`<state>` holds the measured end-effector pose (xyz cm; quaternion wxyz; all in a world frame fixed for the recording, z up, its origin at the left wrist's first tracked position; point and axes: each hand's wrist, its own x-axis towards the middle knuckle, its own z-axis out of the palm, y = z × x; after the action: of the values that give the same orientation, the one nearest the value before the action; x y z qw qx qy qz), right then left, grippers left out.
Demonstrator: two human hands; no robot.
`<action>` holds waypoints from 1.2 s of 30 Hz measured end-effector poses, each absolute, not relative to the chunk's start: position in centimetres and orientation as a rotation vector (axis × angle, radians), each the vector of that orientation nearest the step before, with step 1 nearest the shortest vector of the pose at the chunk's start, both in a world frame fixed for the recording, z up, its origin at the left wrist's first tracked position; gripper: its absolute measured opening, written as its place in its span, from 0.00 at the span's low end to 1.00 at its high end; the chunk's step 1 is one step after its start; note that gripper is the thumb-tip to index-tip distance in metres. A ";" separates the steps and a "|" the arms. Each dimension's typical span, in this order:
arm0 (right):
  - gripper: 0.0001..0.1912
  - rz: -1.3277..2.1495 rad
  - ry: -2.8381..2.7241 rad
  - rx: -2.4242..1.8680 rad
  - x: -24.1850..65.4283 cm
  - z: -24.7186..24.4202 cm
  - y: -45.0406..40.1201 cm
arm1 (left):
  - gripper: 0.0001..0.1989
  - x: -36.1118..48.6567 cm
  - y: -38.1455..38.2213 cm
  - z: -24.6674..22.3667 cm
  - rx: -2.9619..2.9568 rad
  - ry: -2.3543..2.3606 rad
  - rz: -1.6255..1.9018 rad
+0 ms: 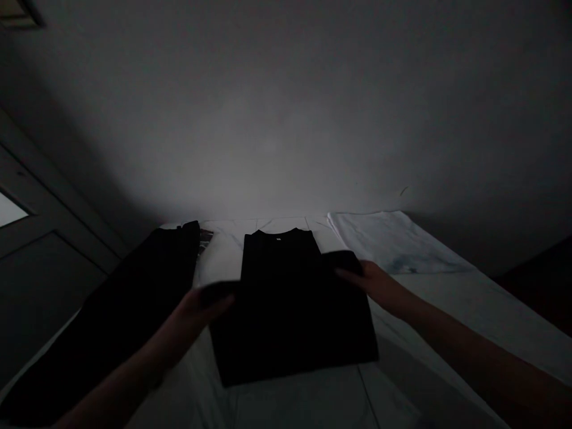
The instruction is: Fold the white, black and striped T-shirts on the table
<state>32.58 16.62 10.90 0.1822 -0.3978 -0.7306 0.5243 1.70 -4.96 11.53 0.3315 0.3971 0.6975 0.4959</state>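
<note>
A black shirt (281, 256) lies on a pale marbled surface, its neckline and small label at the far end. Its sides look folded in. Raised in front is a wide black panel (295, 333), which appears continuous with the shirt, though darkness hides any join. My left hand (199, 311) pinches the panel's upper left corner, thumb on top. My right hand (369, 283) grips the upper right corner, also with the thumb over the cloth. The panel spans between both hands, its lower edge hanging a bit tilted.
Black trousers (143, 286) appear to lie along the left side, over a patterned piece (205, 238). On the far right lies a white cloth (379, 235) with a bluish patch. A grey wall (286, 119) rises behind the surface, and a panelled door (40, 238) stands left. The room is dim.
</note>
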 end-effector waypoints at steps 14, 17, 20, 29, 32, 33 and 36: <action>0.18 0.386 -2.097 -1.798 18.3 0.0 32.1 | 0.16 -4.0 19.8 0.1 1.262 2.691 0.848; 0.20 0.228 -2.158 -1.836 18.2 -0.2 32.3 | 0.18 -4.1 19.6 -0.3 1.327 2.782 0.755; 0.18 0.136 -2.197 -1.816 18.1 0.1 32.3 | 0.17 -4.2 19.7 0.0 1.447 2.853 0.639; 0.27 0.057 -2.590 -1.217 17.5 -0.8 30.8 | 0.27 -1.9 19.1 -0.6 2.087 2.479 0.646; 0.29 0.246 -2.705 -1.348 17.1 -0.5 30.7 | 0.27 -1.9 19.3 -0.7 2.000 2.374 0.480; 0.30 0.243 -2.700 -1.374 17.1 -0.1 30.4 | 0.27 -1.7 19.1 -0.6 1.981 2.390 0.449; 0.34 0.145 -2.629 -1.324 17.5 0.9 27.0 | 0.27 0.2 16.5 -0.2 1.975 2.450 0.469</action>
<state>17.55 26.99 0.89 0.0973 -0.4470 -0.8879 0.0490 0.18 16.55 -0.22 -0.0199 0.6205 0.7700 0.1473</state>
